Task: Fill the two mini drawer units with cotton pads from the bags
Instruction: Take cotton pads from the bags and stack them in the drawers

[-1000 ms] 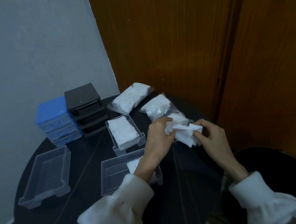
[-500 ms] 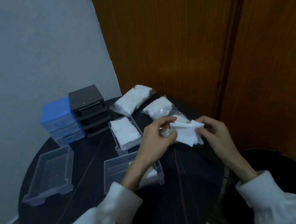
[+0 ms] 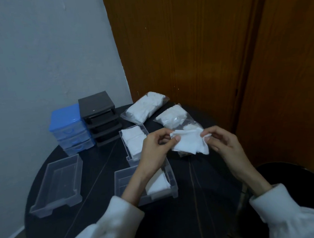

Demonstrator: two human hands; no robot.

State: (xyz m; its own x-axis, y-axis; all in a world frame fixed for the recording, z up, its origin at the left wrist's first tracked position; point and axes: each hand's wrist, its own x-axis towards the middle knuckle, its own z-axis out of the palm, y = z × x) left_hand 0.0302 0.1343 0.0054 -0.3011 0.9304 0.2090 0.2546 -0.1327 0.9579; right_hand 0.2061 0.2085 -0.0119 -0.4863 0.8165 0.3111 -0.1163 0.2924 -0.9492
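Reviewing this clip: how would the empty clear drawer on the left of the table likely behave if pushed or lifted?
The empty clear drawer holds nothing and looks thin-walled, so it is probably very light. Its straight walls suggest rigid plastic that keeps its shape. It rests low and wide on the smooth dark table, so a push would likely slide it rather than tip it.

Left hand (image 3: 156, 149) and right hand (image 3: 222, 143) raised together, each grip pinched.
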